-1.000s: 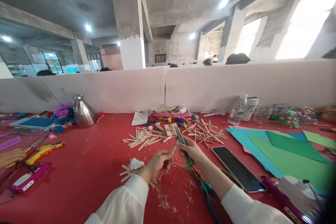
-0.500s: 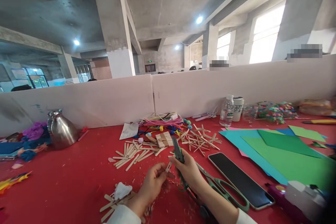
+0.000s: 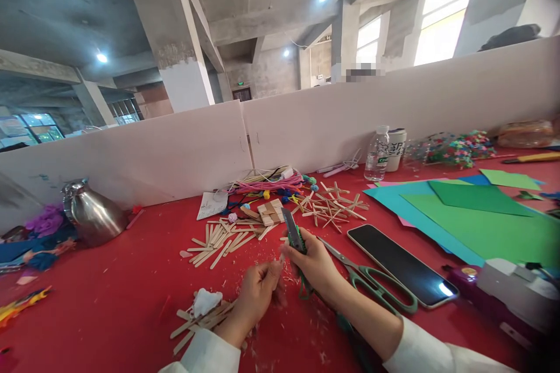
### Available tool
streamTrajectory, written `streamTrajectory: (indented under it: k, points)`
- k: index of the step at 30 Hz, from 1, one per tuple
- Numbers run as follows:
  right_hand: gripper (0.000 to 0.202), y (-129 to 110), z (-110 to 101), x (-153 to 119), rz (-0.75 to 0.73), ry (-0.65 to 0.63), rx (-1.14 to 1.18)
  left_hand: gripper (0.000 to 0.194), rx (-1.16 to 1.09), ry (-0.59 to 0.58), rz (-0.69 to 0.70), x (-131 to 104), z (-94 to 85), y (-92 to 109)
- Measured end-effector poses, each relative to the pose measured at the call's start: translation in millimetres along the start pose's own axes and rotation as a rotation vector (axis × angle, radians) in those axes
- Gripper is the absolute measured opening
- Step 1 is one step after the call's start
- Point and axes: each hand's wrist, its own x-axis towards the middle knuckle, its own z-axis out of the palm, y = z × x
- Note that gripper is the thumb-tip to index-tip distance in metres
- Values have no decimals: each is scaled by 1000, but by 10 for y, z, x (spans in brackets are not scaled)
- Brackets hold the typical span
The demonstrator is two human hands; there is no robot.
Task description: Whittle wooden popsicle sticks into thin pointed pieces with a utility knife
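My right hand (image 3: 315, 257) is wrapped round a green-handled utility knife (image 3: 294, 232), its blade tilted up and away from me. Close beside it, my left hand (image 3: 259, 289) is closed with thumb and fingertips pinched; whatever is between them is hidden, though a thin pale bit shows near the tips. Wood shavings are scattered on the red table under both hands. Loose craft sticks (image 3: 214, 245) lie just beyond my left hand, along with a small block of joined sticks (image 3: 271, 211). More sticks and a crumpled white tissue (image 3: 205, 302) sit by my left wrist.
Green-handled scissors (image 3: 380, 285) and a black phone (image 3: 402, 265) lie right of my forearm. Coloured paper (image 3: 472, 215) spreads at the right. A steel jug (image 3: 94, 215) stands at the left, a plastic bottle (image 3: 377, 154) near the white partition (image 3: 315, 122).
The camera view has tilted and shifted. My left fingers have closed further, and the stick that showed between them is now mostly hidden. The knife stays in my right hand.
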Motion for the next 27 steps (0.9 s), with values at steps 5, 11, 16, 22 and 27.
streamTrajectory:
  k: [5,11,16,22,27]
  points:
    - [25,-70,-58,4,18,23,-23,45,6,65,47,-37,-60,47]
    - [26,-103,-46,-16,8,12,-67,36,42,-14,114,-86,-93,111]
    - [19,-99,-38,-54,-22,5,-174,36,129,-45,75,-90,-70,107]
    - [10,-141,-28,-253,-102,-109,-376,44,18,209,57,-38,-174,107]
    - [27,-55,8,-389,-178,-287,-629,42,6,265,68,-49,-235,88]
